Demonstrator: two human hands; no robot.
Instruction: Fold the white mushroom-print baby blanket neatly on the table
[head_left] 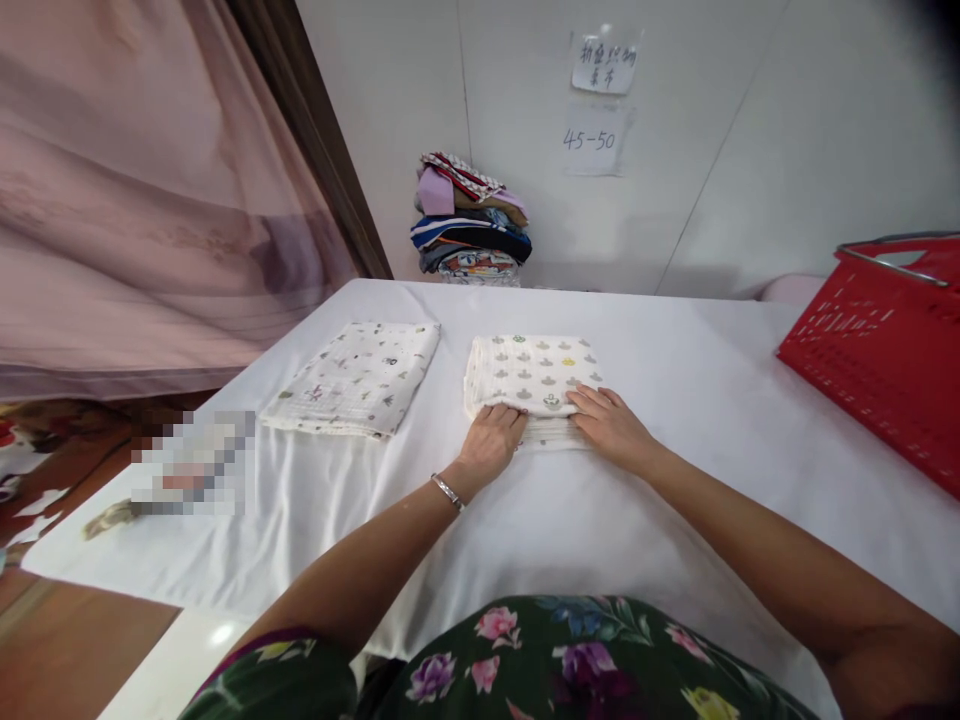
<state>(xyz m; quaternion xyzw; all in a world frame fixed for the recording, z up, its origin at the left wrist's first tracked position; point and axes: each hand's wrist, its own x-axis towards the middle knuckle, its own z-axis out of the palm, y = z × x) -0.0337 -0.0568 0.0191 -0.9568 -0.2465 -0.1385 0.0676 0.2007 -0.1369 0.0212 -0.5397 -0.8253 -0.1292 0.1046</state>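
Observation:
A folded white muslin cloth [536,370] with grey, green and yellow leaf-like prints lies in front of me on the table. At its near left corner, my left hand [491,442] has its fingers curled over the upper layers' edge. My right hand [613,430] rests at the near right part, with its fingers stretched out flat over the print; its thumb is hidden. Between the hands a lower layer of the cloth shows below the folded edge. To the left lies a second folded white cloth [356,380] with small scattered prints, apart from both hands.
A white tablecloth [720,400] covers the table. On the right stands a red plastic basket [892,350] with a metal handle. A stack of folded fabrics [472,220] is by the wall behind. At left hang pink curtains [150,200], near a blurred-out object [199,465].

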